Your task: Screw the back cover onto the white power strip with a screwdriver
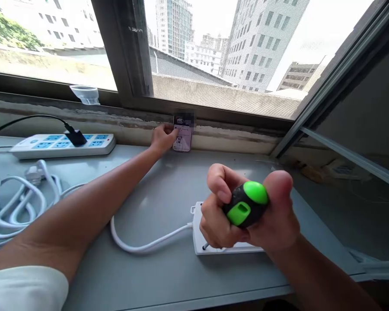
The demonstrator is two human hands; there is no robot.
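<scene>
the right hand (275, 216) is clamped on a green-and-black screwdriver (246, 204), its shaft tip showing at the left edge of a white power strip (228, 248) near the sill's (168, 194) front edge. the left hand (164, 138) reaches the back edge, fingers touching a card (182, 137) propped upright there, though i cannot tell whether they clamp it. a white cord (142, 247) curves across the sill between them.

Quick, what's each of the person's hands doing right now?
Left hand: touching a small printed card, grip unclear.
Right hand: closed, holding a green-and-black screwdriver.
</scene>
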